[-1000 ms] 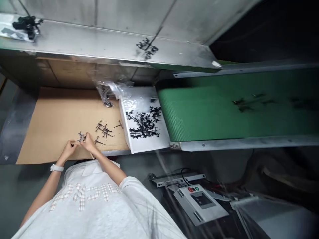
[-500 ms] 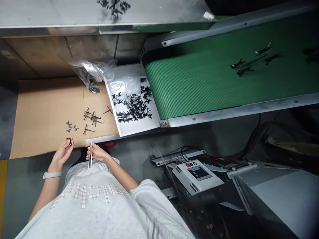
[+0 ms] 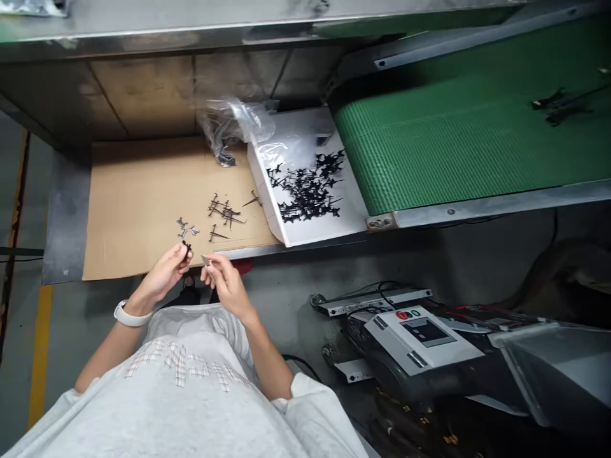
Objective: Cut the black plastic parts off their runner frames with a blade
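Observation:
My left hand (image 3: 167, 272) is closed around a small black plastic part (image 3: 187, 248), pinched between thumb and fingers at the cardboard's front edge. Close by on its right, my right hand (image 3: 224, 281) grips what looks like a slim metal utility knife (image 3: 205, 260). Only the pale tip shows, pointing towards the black part; a small gap lies between them. Just beyond my left hand, a few small grey clip-like pieces (image 3: 182, 223) lie on the cardboard sheet (image 3: 128, 191). Several thin dark sprue pieces (image 3: 224, 210) are scattered to their right.
A white tray (image 3: 267, 184) holds a heap of black moulded parts (image 3: 308, 191) and clear plastic. A crumpled plastic bag (image 3: 224, 127) lies behind. The green conveyor belt (image 3: 429, 140) carries black parts at right. Below stands a control box (image 3: 424, 337). A metal ledge (image 3: 191, 32) overhangs the back.
The view has shifted, so the scene sits further right. My right hand has turned the knife from lying towards my body to pointing at the black part. My hands are closer together.

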A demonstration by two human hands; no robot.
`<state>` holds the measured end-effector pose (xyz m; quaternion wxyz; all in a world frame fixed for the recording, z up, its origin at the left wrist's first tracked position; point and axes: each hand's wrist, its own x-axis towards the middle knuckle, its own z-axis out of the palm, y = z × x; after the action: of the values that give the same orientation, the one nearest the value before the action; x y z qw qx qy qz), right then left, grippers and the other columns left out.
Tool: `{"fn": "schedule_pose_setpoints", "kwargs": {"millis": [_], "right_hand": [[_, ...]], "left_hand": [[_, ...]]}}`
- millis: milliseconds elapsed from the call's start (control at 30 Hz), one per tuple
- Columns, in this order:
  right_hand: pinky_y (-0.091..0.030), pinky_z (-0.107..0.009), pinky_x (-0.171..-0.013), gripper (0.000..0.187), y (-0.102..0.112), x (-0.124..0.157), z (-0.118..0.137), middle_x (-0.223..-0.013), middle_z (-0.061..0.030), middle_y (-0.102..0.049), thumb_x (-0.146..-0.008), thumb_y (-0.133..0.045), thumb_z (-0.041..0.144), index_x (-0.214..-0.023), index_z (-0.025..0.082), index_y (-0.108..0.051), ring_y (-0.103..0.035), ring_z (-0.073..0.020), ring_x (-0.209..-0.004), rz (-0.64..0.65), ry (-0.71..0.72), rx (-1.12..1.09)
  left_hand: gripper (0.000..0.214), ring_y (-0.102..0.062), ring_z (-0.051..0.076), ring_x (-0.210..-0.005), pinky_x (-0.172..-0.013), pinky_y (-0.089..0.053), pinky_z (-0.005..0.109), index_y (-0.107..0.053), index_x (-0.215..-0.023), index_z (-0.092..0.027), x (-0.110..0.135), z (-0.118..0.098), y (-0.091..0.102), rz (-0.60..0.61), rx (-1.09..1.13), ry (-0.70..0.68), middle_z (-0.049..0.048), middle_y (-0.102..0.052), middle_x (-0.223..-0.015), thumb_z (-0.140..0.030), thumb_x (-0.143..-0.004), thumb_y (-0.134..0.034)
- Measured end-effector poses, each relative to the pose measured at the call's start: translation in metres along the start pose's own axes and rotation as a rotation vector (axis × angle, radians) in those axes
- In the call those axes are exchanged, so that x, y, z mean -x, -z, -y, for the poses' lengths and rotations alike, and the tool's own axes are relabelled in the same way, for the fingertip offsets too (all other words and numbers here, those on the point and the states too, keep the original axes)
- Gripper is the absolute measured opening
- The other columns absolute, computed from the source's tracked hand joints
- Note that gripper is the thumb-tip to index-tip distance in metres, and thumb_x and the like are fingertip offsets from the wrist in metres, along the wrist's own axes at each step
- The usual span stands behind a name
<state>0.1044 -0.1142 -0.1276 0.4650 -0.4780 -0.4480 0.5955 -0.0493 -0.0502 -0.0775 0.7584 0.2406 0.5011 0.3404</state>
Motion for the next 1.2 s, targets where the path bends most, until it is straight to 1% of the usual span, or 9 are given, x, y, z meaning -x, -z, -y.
{"fn": "schedule_pose_setpoints", "kwargs": {"millis": [100, 233, 300, 433, 600, 733, 933, 1067, 1200], "right_hand": [[-0.047, -0.025, -0.068, 0.021, -0.017, 0.000, 0.033, -0.080, 0.0018, -0.062, -0.100, -0.044, 0.039, -0.109, 0.024, -0.055, -0.057, -0.0098, -0.069, -0.057, 0.142, 0.118], [-0.045, -0.023, -0.064, 0.010, -0.041, 0.004, 0.062, -0.075, 0.0039, -0.058, -0.100, -0.047, 0.028, -0.101, 0.024, -0.056, -0.054, -0.0083, -0.064, -0.077, 0.303, 0.287], [-0.044, -0.022, -0.061, 0.009, -0.051, 0.005, 0.067, -0.074, 0.0042, -0.056, -0.099, -0.048, 0.024, -0.102, 0.024, -0.056, -0.053, -0.0082, -0.062, -0.086, 0.376, 0.358], [-0.043, -0.020, -0.056, 0.016, -0.064, 0.003, 0.070, -0.072, 0.0058, -0.051, -0.099, -0.044, 0.018, -0.112, 0.027, -0.050, -0.049, -0.0085, -0.059, -0.105, 0.516, 0.431], [-0.039, -0.020, -0.053, 0.026, -0.073, -0.001, 0.082, -0.075, 0.0060, -0.047, -0.097, -0.051, 0.021, -0.120, 0.032, -0.046, -0.044, -0.0098, -0.059, -0.096, 0.649, 0.500], [-0.039, -0.018, -0.052, 0.031, -0.075, -0.002, 0.096, -0.077, 0.0050, -0.047, -0.098, -0.048, 0.016, -0.123, 0.034, -0.048, -0.047, -0.0091, -0.061, -0.081, 0.682, 0.566], [-0.043, -0.018, -0.054, 0.039, -0.075, 0.001, 0.105, -0.079, 0.0043, -0.048, -0.098, -0.045, 0.011, -0.130, 0.034, -0.044, -0.049, -0.0090, -0.064, -0.034, 0.682, 0.570], [-0.045, -0.018, -0.053, 0.037, -0.076, 0.003, 0.108, -0.078, 0.0052, -0.046, -0.098, -0.046, 0.011, -0.127, 0.034, -0.045, -0.050, -0.0080, -0.063, -0.021, 0.671, 0.558], [-0.046, -0.020, -0.053, 0.035, -0.076, 0.009, 0.108, -0.081, 0.0041, -0.050, -0.099, -0.048, 0.016, -0.128, 0.036, -0.047, -0.050, -0.0087, -0.063, -0.010, 0.642, 0.587]], "left_hand": [[0.035, -0.032, 0.007, -0.051, -0.049, -0.029, 0.019, -0.048, -0.069, -0.016, 0.026, -0.015, 0.006, 0.128, -0.018, -0.013, -0.0052, -0.042, -0.058, -0.040, -0.089, -0.064], [0.037, -0.027, 0.008, -0.048, -0.051, -0.029, 0.022, -0.041, -0.071, -0.020, 0.052, -0.027, 0.015, 0.249, -0.034, -0.080, -0.0083, -0.035, -0.050, -0.046, -0.094, -0.051], [0.037, -0.025, 0.008, -0.046, -0.051, -0.029, 0.022, -0.040, -0.073, -0.020, 0.060, -0.030, 0.019, 0.294, -0.039, -0.100, -0.0094, -0.035, -0.048, -0.049, -0.095, -0.049], [0.039, -0.022, 0.009, -0.043, -0.048, -0.027, 0.023, -0.038, -0.075, -0.022, 0.071, -0.034, 0.025, 0.338, -0.077, -0.126, -0.0107, -0.034, -0.045, -0.054, -0.097, -0.043], [0.038, -0.023, 0.008, -0.040, -0.044, -0.023, 0.023, -0.038, -0.078, -0.022, 0.077, -0.039, 0.028, 0.388, -0.087, -0.118, -0.0112, -0.036, -0.045, -0.055, -0.098, -0.040], [0.036, -0.028, 0.009, -0.041, -0.046, -0.027, 0.024, -0.041, -0.080, -0.021, 0.082, -0.044, 0.028, 0.396, -0.145, -0.137, -0.0098, -0.041, -0.046, -0.050, -0.101, -0.037], [0.035, -0.031, 0.009, -0.044, -0.050, -0.032, 0.024, -0.040, -0.080, -0.021, 0.092, -0.051, 0.025, 0.433, -0.213, -0.152, -0.0104, -0.041, -0.046, -0.047, -0.103, -0.032], [0.034, -0.032, 0.008, -0.043, -0.050, -0.032, 0.023, -0.039, -0.082, -0.021, 0.095, -0.049, 0.023, 0.443, -0.197, -0.201, -0.0112, -0.042, -0.045, -0.047, -0.102, -0.032], [0.036, -0.032, 0.007, -0.040, -0.047, -0.030, 0.023, -0.038, -0.082, -0.022, 0.099, -0.045, 0.024, 0.455, -0.146, -0.203, -0.0117, -0.042, -0.044, -0.052, -0.100, -0.036]]}}
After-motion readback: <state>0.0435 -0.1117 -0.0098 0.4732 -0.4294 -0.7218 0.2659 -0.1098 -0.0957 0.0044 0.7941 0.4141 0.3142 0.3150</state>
